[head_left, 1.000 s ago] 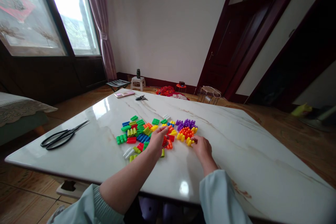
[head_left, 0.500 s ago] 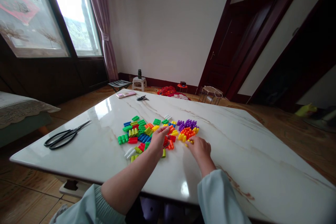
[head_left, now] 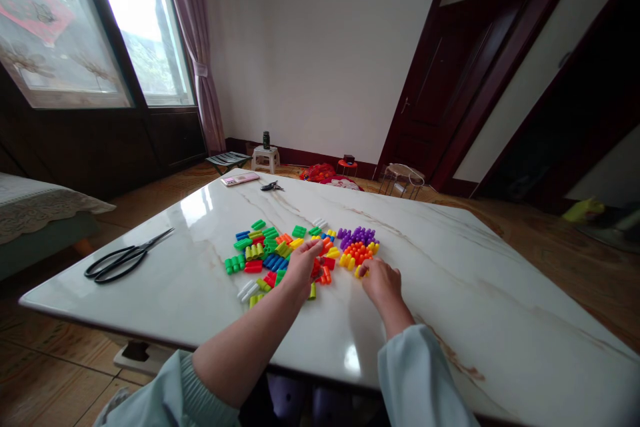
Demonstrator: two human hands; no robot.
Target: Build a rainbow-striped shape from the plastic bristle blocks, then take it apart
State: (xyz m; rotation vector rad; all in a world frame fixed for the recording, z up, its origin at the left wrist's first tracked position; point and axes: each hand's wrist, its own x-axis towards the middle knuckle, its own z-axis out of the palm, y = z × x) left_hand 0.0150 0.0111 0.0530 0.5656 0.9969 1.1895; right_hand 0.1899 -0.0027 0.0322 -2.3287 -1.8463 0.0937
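Blocks in purple and orange [head_left: 359, 248] sit clustered; mixed pile [head_left: 273, 261] apparently left to do. Right hand [head_left: 384, 285] pinches yellow block [head_left: 358, 272]; left hand's [head_left: 301, 268] grip: can't tell.

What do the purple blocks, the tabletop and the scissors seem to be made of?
Purple blocks: probably shiny plastic, given their bright, even colour. Tabletop: polished marble or imitation, with brown veins and bright reflections. Scissors: likely metal, with narrow, dark blades; the black handles' material is unclear.
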